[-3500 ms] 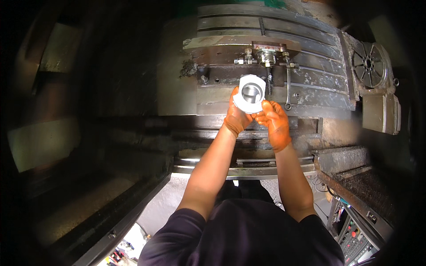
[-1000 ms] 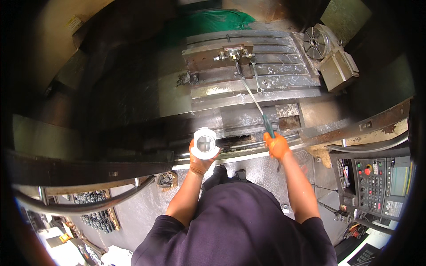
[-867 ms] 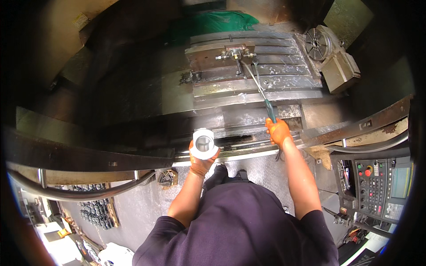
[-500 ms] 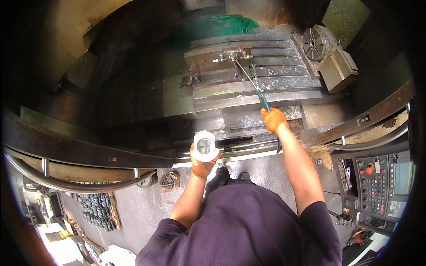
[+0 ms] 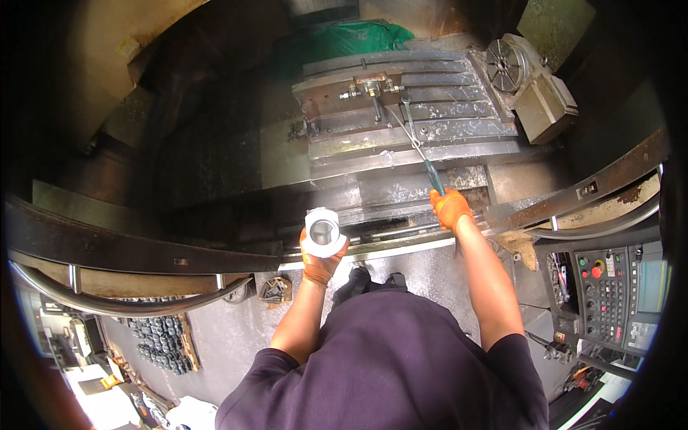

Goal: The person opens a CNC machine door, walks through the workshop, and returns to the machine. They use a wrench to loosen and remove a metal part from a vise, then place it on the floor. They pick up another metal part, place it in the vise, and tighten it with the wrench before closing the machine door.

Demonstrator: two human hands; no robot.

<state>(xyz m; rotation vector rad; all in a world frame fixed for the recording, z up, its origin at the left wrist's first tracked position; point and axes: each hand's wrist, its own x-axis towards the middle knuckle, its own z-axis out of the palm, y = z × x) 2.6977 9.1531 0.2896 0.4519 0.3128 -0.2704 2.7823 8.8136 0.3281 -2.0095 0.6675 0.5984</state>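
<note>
Both hands gloved: left hand and right hand in bright orange gloves ending at the wrist. Forearms bare below short sleeves. Torso in a plain dark purple short-sleeved shirt, no visible markings.

You look down through a fisheye view ringed by a black vignette, straight edges bowing toward the rim. Light falls from above onto the machine table, whose metal slats shine, with a hazy patch of glare just below it. The enclosure to your left sits in deep shadow, detail lost. The white cylindrical part in your left hand is bright, nearly washed out. The floor at lower left blows out to white. The centre is fairly sharp; the edges smear.
</note>
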